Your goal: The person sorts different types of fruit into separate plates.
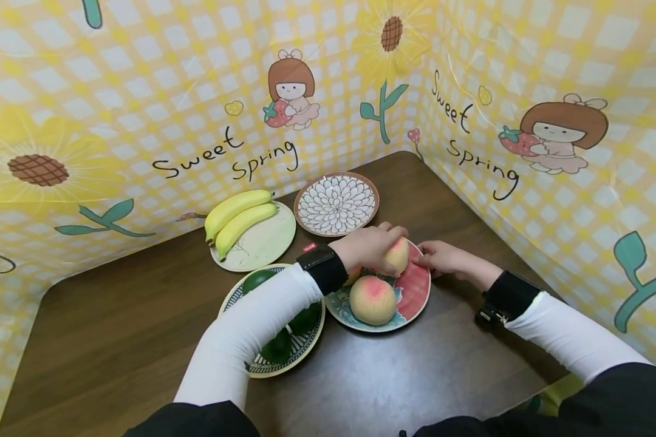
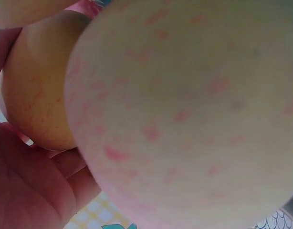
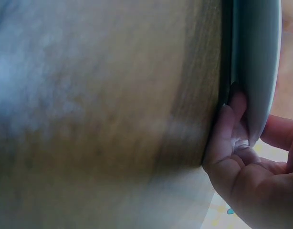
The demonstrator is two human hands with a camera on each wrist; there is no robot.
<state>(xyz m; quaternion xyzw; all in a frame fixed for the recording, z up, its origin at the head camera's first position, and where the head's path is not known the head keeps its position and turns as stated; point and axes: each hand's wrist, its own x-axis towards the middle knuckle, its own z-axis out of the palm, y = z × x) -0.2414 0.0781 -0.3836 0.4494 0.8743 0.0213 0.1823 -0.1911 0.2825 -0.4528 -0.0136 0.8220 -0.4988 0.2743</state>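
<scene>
Left hand (image 1: 369, 246) gripped a peach (image 1: 398, 255) over the plate (image 1: 415, 291); right hand (image 1: 445, 258) pinched its rim, thumb apparently on top.

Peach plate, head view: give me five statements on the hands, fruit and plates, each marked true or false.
1. The left hand grips a peach over the red and blue plate. True.
2. The right hand holds a banana. False: its fingers pinch that plate's rim, thumb on top.
3. Two bananas lie on the pale green plate. True.
4. The white petal-patterned plate carries a peach. False: nothing lies on it.
5. The dark green fruits sit on the same plate as the second peach. False: they are on the striped plate beside it, partly under the left sleeve.
</scene>
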